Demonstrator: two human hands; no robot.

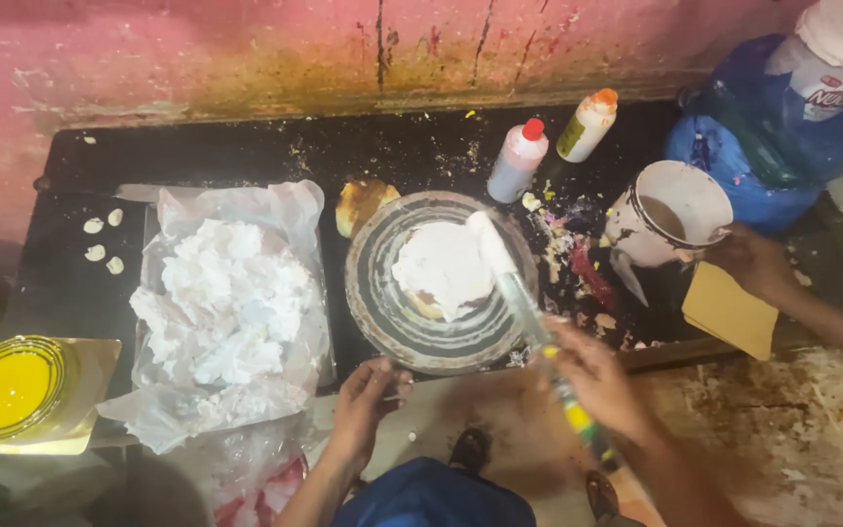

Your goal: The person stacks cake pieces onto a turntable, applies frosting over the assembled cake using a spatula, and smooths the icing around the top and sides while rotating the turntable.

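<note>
At the centre of the frame a round turntable (438, 283) with dark and pale rings carries a small cake (444, 268) covered in white cream. The right hand (597, 376), lower right of centre, is closed around the handle of a long palette knife (517, 289); the blade lies flat across the cake's right side, angled up and left, as one would lay it to spread the cream evenly. The left hand (368, 400), just below the turntable, has its fingers curled against the near rim, touching it but not gripping anything; that placement suits steadying or spinning the plate. Left of the turntable a crumpled plastic sheet (231, 312) holds a heap of white cream within reach. At lower left stands a yellow-topped cake (9, 388) on a gold board. At upper right another person's hand (753, 259) holds a white cup (670, 213), beside two squeeze bottles (550, 141) on the black counter (246, 151).
</note>
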